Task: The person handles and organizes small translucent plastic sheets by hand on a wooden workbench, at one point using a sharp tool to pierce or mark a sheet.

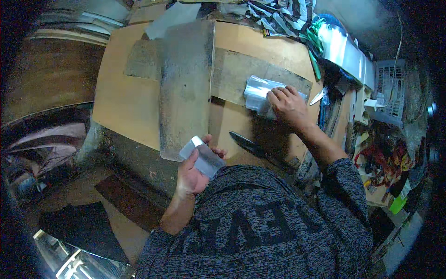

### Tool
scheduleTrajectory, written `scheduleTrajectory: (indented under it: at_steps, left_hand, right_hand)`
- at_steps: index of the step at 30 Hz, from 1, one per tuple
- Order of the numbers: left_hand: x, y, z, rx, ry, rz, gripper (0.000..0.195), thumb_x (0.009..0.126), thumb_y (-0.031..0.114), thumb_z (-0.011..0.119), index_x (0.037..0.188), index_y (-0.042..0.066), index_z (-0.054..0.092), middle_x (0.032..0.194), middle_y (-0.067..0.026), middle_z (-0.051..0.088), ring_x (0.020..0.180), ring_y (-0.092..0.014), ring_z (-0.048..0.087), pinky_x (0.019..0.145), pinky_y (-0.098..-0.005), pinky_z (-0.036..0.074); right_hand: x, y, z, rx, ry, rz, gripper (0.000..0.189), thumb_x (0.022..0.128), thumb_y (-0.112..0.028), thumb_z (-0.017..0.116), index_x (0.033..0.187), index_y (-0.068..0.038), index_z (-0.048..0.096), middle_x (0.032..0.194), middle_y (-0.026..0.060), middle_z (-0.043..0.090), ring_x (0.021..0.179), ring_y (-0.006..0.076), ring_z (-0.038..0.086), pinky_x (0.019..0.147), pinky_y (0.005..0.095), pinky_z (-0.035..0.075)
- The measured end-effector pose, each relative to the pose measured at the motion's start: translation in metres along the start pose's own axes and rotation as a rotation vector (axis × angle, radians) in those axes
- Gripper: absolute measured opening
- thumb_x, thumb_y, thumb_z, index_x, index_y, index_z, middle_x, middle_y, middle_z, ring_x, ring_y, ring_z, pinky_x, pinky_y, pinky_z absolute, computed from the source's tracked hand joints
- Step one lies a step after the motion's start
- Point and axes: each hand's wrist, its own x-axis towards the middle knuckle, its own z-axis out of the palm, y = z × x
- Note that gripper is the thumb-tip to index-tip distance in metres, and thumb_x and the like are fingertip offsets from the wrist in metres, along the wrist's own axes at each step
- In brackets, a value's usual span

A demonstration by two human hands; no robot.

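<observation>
A small translucent, flat-sided packet (208, 162) with a white end rests in my left hand (193, 174), the thumb on one face and the fingers curled around the far side. My right hand (288, 104) reaches over a stack of clear plastic sleeves (263, 91) that lies on a worn grey board (235, 71). Its fingers are bent onto the right part of the stack. The fingertips are hidden, so a grip on a sleeve cannot be made out. Between my hands, a dark knife blade (244, 142) points up and left, its rear end lost in shadow.
A long grey plank (184, 87) crosses the tan tabletop (122, 101). Right of the sleeves lies a small pale blade (316, 98). A power strip (364, 113) with a white plug (372, 103) stands at the right edge. Striped plastic (285, 15) is heaped at the back.
</observation>
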Motion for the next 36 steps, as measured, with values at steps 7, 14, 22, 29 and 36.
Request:
scheduleTrajectory:
  at_steps: [7, 14, 22, 29, 36]
  left_hand:
    - [-0.001, 0.0, 0.0, 0.004, -0.014, 0.004, 0.059, 0.09, 0.033, 0.057, 0.138, 0.003, 0.037, 0.107, -0.0177, 0.062, 0.113, -0.036, 0.054, 0.103, -0.0474, 0.038]
    - [-0.003, -0.001, 0.003, -0.037, -0.025, 0.001, 0.055, 0.092, 0.034, 0.054, 0.136, 0.006, 0.037, 0.105, -0.0186, 0.062, 0.109, -0.037, 0.054, 0.1, -0.047, 0.039]
    - [-0.002, -0.002, -0.002, -0.084, -0.066, -0.001, 0.056, 0.09, 0.034, 0.057, 0.135, 0.008, 0.038, 0.105, -0.0177, 0.061, 0.111, -0.036, 0.052, 0.1, -0.0482, 0.038]
    - [-0.003, 0.0, -0.002, -0.074, -0.052, -0.006, 0.056, 0.089, 0.033, 0.059, 0.135, 0.008, 0.039, 0.106, -0.0175, 0.061, 0.112, -0.037, 0.052, 0.1, -0.0491, 0.038]
    - [-0.005, 0.007, 0.004, 0.012, -0.036, 0.004, 0.054, 0.09, 0.034, 0.057, 0.131, 0.002, 0.043, 0.108, -0.0186, 0.062, 0.116, -0.039, 0.051, 0.103, -0.0499, 0.037]
  right_hand:
    - [0.002, -0.001, -0.004, 0.01, 0.065, -0.029, 0.025, 0.076, -0.013, 0.055, 0.1, -0.005, 0.056, 0.099, 0.0108, 0.063, 0.096, 0.0243, 0.062, 0.089, 0.0378, 0.044]
    - [0.004, -0.002, 0.0, -0.047, -0.009, -0.033, 0.021, 0.076, -0.012, 0.055, 0.096, -0.005, 0.055, 0.096, 0.0092, 0.063, 0.093, 0.0233, 0.063, 0.086, 0.0361, 0.045]
    - [0.004, -0.002, -0.001, -0.068, -0.047, -0.009, 0.022, 0.079, -0.013, 0.054, 0.099, -0.005, 0.057, 0.104, 0.0121, 0.066, 0.099, 0.0248, 0.064, 0.088, 0.0369, 0.045]
    - [-0.001, -0.003, -0.007, -0.02, 0.169, 0.042, 0.025, 0.08, -0.01, 0.054, 0.104, -0.005, 0.058, 0.105, 0.0127, 0.066, 0.1, 0.0251, 0.063, 0.092, 0.0389, 0.044]
    - [-0.006, -0.007, -0.037, -0.034, 0.288, 0.014, 0.023, 0.083, -0.014, 0.054, 0.103, -0.006, 0.06, 0.106, 0.0095, 0.065, 0.104, 0.0229, 0.062, 0.094, 0.0398, 0.042]
